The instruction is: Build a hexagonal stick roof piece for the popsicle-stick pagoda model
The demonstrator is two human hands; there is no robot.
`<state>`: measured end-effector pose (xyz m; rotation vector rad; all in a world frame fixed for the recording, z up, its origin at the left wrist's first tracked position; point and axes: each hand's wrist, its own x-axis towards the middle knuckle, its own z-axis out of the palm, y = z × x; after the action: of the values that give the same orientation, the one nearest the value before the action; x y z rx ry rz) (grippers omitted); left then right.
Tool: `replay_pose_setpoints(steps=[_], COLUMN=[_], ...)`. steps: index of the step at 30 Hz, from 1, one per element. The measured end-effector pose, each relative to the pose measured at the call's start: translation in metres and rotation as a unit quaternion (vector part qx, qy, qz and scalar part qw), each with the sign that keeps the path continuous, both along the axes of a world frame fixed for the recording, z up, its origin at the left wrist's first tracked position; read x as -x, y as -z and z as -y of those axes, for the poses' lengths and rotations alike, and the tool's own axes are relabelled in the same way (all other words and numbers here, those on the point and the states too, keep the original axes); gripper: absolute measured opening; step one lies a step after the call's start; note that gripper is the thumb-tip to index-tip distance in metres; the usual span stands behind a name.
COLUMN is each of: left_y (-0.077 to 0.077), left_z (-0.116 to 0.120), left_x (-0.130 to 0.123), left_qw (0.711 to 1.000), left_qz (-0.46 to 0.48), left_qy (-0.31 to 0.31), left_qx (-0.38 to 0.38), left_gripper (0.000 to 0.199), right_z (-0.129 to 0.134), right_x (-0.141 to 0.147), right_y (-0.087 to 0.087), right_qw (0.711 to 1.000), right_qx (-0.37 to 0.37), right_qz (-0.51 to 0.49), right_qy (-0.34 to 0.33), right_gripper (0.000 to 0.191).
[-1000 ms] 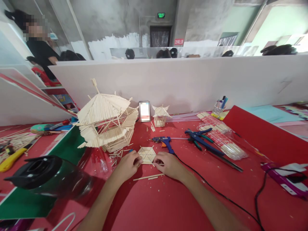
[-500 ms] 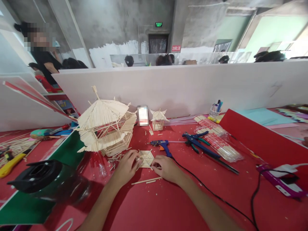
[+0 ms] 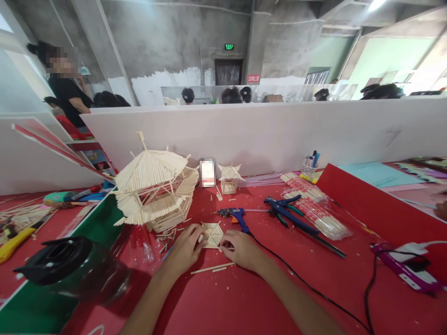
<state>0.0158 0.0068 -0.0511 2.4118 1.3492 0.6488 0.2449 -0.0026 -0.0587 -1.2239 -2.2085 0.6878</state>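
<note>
A small hexagonal panel of thin wooden sticks (image 3: pixel 213 236), patterned like a web, lies on the red table between my hands. My left hand (image 3: pixel 188 244) has its fingers curled on the panel's left edge. At the lower right corner, my right hand (image 3: pixel 240 250) is closed, thumb and fingers pinched on the panel's edge. My fingertips partly hide both sides. Just below lie a few loose sticks (image 3: pixel 213 268). Behind the panel rests a blue glue gun (image 3: pixel 233 214), its nozzle pointing left.
A large stick pavilion (image 3: pixel 157 186) stands at left, a small one (image 3: pixel 229 178) at back beside a phone (image 3: pixel 207 173). Blue-handled cutters (image 3: pixel 289 211), bagged sticks (image 3: pixel 321 209) and a purple power strip (image 3: pixel 405 270) are right. A dark bottle (image 3: pixel 77 265) stands front left; a black cord (image 3: pixel 296 270) crosses the table.
The view has tilted up slightly, so things sit lower in the picture. Both hands stay at the panel, with only slight finger movement.
</note>
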Motion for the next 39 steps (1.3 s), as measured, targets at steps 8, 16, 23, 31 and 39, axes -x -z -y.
replay_pose_setpoints(steps=[8,16,23,31,39], left_y=[0.000,-0.008,-0.019,-0.021,-0.008], left_z=[0.003,0.011,0.021,0.024,0.015], left_x=[0.001,-0.002,-0.018,-0.021,-0.009], left_qw=[1.000,0.997,0.996,0.995,0.998], left_qz=[-0.015,-0.057,-0.034,-0.038,-0.021], left_qy=[0.005,0.011,0.082,0.093,0.051], left_qx=[-0.013,-0.052,-0.024,0.017,-0.016], left_gripper=[0.016,0.021,0.028,0.029,0.030], right_z=[0.003,0.004,0.008,0.009,0.016], right_x=[0.001,-0.009,-0.006,0.000,0.004], right_y=[-0.009,-0.010,-0.020,-0.017,-0.035], right_qw=[0.999,0.998,0.994,0.985,0.992], right_qx=[0.003,-0.026,-0.080,-0.130,-0.125], right_qz=[0.030,0.041,0.052,0.103,-0.015], right_qy=[-0.011,-0.026,-0.055,-0.055,-0.011], right_gripper=[0.007,0.010,0.011,0.009,0.016])
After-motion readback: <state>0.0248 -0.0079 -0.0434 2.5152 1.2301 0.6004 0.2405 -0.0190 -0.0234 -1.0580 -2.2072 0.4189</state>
